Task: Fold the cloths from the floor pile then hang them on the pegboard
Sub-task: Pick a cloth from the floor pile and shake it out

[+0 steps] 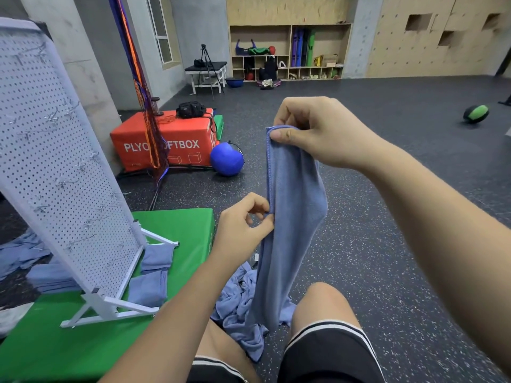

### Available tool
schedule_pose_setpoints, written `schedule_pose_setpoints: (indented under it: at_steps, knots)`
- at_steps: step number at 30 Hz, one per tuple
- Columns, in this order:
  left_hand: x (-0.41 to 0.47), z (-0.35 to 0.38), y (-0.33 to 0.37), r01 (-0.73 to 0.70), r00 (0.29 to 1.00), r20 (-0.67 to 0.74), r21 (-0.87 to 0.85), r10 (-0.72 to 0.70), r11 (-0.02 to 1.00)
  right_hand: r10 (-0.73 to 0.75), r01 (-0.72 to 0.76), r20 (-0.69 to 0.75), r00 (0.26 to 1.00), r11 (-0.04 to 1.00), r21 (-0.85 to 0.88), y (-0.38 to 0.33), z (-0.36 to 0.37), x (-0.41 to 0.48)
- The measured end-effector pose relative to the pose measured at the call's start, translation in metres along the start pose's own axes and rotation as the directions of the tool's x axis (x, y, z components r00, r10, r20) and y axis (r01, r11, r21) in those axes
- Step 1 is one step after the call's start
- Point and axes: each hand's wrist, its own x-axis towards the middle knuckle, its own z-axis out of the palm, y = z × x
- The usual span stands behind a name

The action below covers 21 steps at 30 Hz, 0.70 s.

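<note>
I'm watching the right hand (312,131) pinching the top corner of a blue cloth (293,217), with the left hand (243,228) pinching its stitched edge lower down. The cloth is hanging upright, well right of the pegboard (55,161). Its lower end is trailing into the floor pile (237,308). Folded cloths (150,286) are lying on the green mat (177,225), just beside the pegboard's base.

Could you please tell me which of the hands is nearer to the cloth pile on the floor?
Left. The left hand pinches the held cloth partway down its edge, just above the floor pile; the right hand pinches its top corner, higher up.
</note>
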Motion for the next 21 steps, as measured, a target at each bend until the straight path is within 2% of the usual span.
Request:
schedule_pose_setpoints:
  at_steps: [6,12,21]
  knots:
    - [-0.001,-0.003,-0.009,-0.038,0.995,0.093,0.088,0.030,0.995,0.005,-0.006,-0.044,0.999,1.000,-0.029,0.007,-0.006,0.005]
    - [-0.014,0.001,-0.024,0.037,0.998,0.056,0.027,-0.039,0.999,0.002,-0.005,-0.048,0.999,0.998,-0.058,0.014,-0.015,0.018]
    - [-0.023,0.009,-0.049,0.114,0.993,0.011,0.064,-0.115,0.991,0.025,-0.035,-0.092,0.995,0.993,-0.111,0.020,-0.030,0.039]
